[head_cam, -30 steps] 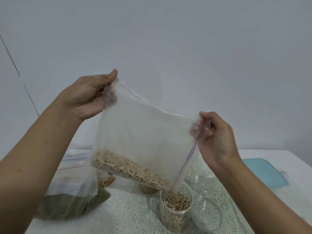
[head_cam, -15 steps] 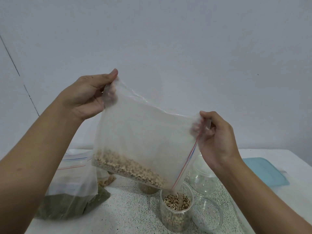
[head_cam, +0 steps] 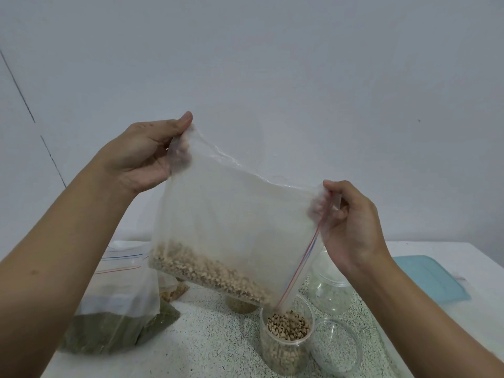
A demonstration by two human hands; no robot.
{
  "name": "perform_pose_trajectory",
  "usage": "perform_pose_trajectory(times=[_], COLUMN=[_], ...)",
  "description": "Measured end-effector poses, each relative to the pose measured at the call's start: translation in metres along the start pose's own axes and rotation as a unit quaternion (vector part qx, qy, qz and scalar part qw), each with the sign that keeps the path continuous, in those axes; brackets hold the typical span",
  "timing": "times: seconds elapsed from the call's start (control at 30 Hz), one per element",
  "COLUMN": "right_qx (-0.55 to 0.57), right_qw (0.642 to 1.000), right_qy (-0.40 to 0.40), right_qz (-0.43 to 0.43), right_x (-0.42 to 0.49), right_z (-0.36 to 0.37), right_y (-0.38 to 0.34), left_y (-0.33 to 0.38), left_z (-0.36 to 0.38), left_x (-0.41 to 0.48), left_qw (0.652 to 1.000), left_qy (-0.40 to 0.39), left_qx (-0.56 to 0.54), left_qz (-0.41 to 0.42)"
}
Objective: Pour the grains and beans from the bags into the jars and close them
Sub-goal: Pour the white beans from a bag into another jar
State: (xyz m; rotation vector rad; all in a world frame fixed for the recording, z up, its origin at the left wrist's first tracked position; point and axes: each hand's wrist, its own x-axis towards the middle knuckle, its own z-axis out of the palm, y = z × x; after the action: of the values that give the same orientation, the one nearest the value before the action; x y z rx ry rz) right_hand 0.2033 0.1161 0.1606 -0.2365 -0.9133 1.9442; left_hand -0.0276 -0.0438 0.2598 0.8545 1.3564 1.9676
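Both hands are clamped on a clear zip-lock bag [head_cam: 231,214] held above the desk [head_cam: 212,342]: the left hand [head_cam: 147,156] pinches its raised corner, and the right hand [head_cam: 351,222], well apart from it, pinches the corner by the red-and-blue zip strip. The bag hangs tilted, with black-eyed beans [head_cam: 207,271] heaped along its lower edge and its lowest corner at the mouth of an open clear jar [head_cam: 286,347] nearly full of the same beans. An empty jar [head_cam: 331,287] stands just beside, a bag of green grains [head_cam: 114,320] lies left, and a teal lid [head_cam: 428,276] lies right.
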Motion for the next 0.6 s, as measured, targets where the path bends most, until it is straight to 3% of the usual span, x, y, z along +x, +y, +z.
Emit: perform_pose_trajectory(times=[0.6], right_qx=[0.004], right_qw=[1.000], right_qy=[0.003], right_qz=[0.002], right_x=[0.0009], right_z=[-0.0024], right_y=[-0.0011], left_y=[0.0019], left_z=[0.0004], left_x=[0.0008], left_qw=[1.000], left_qy=[-0.015], left_qx=[0.025], left_qz=[-0.001])
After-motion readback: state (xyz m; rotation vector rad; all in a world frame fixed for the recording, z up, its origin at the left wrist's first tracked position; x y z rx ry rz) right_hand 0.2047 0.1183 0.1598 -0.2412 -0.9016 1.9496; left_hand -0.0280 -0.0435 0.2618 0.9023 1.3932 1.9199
